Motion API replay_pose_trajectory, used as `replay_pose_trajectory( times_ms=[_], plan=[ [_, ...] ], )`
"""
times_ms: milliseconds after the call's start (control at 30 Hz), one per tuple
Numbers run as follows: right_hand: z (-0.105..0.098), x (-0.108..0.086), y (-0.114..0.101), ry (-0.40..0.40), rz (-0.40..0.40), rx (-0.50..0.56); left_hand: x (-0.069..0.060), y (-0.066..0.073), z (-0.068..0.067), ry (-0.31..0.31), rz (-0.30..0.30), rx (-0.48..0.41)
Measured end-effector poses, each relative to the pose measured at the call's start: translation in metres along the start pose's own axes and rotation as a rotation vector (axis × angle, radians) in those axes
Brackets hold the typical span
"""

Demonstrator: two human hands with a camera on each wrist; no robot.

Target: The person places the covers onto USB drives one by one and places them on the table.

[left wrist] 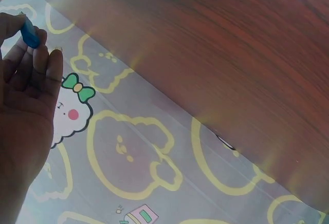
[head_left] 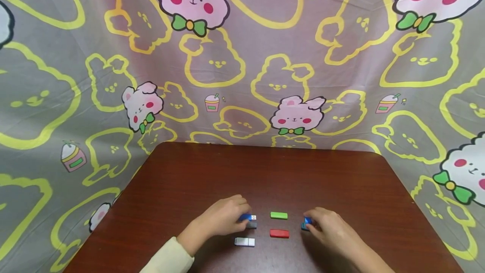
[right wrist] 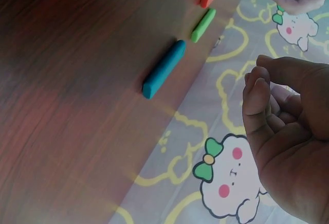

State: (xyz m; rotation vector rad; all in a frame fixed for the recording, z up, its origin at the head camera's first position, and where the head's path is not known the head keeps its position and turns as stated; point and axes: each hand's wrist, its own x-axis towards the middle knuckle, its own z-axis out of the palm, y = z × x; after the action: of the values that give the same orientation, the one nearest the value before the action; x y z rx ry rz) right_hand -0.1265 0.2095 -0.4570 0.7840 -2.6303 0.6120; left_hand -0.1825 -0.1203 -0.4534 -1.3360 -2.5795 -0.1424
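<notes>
My left hand pinches a blue USB stick between thumb and fingers, with its metal plug bare and pointing right. In the left wrist view the blue USB stick shows at the fingertips. A dark grey USB stick lies just below it. My right hand pinches a small bright blue piece, partly covered by the fingers; its kind is unclear. Beside those fingertips a teal USB stick lies on the table. The right wrist view shows this teal stick apart from the right hand.
Between the hands lie a green USB stick and, nearer me, a red one. A silver USB stick lies below the left hand. The brown table ends at a patterned cloth at the back and sides.
</notes>
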Motion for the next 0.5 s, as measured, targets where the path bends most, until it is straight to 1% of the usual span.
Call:
replay_pose_trajectory(
  times_ms=[133,200,300,433,500],
  plan=[
    [0.002,0.003,-0.005,-0.006,-0.012,0.008,0.005,0.005,0.000,-0.004,0.014,0.007],
    [0.003,0.005,-0.007,-0.016,-0.020,0.020,0.006,0.007,-0.001,-0.013,0.011,-0.004],
    [0.005,0.007,-0.012,-0.038,-0.005,0.038,0.009,0.010,-0.001,-0.015,0.015,-0.017],
    [0.008,0.010,-0.019,-0.065,0.025,0.055,0.015,0.015,-0.001,0.002,0.036,-0.032],
    [0.009,0.011,-0.021,-0.066,0.017,0.059,0.017,0.017,-0.002,0.006,0.043,-0.040]
  ],
)
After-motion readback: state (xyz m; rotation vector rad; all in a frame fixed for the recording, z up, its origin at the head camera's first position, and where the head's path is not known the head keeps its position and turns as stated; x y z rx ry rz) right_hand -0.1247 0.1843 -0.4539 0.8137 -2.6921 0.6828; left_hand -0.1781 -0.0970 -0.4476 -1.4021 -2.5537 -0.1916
